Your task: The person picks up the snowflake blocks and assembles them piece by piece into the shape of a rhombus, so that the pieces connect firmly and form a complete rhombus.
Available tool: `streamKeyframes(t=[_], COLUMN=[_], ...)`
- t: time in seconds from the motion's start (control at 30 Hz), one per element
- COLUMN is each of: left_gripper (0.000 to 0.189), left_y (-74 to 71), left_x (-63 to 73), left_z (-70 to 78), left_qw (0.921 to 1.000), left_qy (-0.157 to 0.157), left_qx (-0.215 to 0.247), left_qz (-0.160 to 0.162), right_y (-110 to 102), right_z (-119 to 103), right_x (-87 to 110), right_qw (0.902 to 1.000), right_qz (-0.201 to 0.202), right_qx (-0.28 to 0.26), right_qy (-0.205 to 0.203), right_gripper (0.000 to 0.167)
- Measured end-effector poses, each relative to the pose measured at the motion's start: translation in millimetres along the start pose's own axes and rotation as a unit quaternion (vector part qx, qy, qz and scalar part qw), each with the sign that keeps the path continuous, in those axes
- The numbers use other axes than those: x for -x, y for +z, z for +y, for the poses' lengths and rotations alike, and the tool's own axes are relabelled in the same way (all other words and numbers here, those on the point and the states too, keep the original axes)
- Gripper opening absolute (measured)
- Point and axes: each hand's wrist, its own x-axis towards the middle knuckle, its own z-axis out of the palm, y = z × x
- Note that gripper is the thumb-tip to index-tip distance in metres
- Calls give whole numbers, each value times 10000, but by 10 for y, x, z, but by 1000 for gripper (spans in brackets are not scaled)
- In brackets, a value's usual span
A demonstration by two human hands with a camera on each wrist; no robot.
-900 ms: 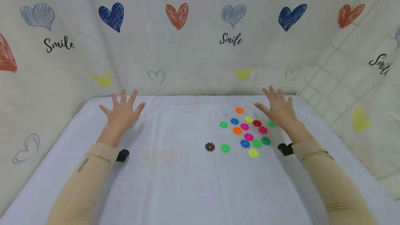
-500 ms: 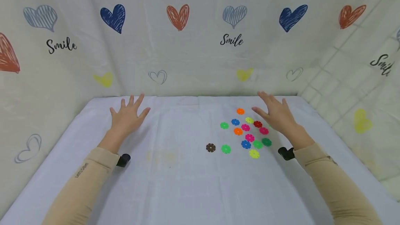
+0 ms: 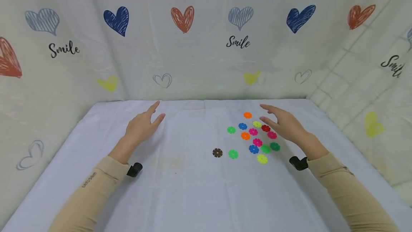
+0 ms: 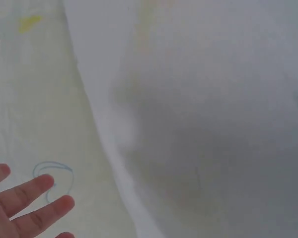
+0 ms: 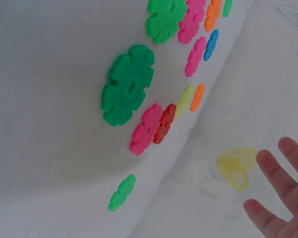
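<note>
Several flat, notched plastic discs in bright colours lie on the right half of the white table. A brown disc (image 3: 217, 153) is the leftmost, beside a light green disc (image 3: 233, 154). My right hand (image 3: 287, 124) hovers at the right of the group, near the red disc (image 3: 265, 128) and a pink disc (image 3: 271, 135), its fingers extended and holding nothing. In the right wrist view a dark green disc (image 5: 128, 85) shows large, and a light green disc (image 5: 122, 193) lies apart. Over the table's left side my left hand (image 3: 140, 127) hovers with fingers extended, touching no disc.
A white cloth covers the table (image 3: 193, 196). Behind it hangs a pale curtain (image 3: 206, 53) printed with hearts and the word Smile, which continues along both sides. A black wrist camera (image 3: 135, 169) sits at the left cuff, another black camera (image 3: 298, 163) at the right cuff.
Both hands have turned and moved inward, the left one to the right and the right one slightly left and lower. Their spread fingers have drawn together. The discs lie as before.
</note>
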Motion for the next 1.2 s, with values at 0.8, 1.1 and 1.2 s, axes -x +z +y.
streamKeyframes(t=[0.8,1.1,1.2], left_gripper=[44,37,37], left_y=[329,479,531], left_x=[151,92,63], left_z=[638,759,805], left_qw=[9800,9628,9550], left_qy=[488,851,1009], left_qx=[1644,2130,2261], left_qz=[-1013,-1426,-1634], right_y=[159,181,194], right_z=[194,230,252], right_x=[33,29,25], right_qw=[9853,9772,9754], right_qz=[-1381,-1781,-1868], right_qx=[-996,-1150,-1162], right_qy=[-142,112,165], right_gripper=[31,28,25])
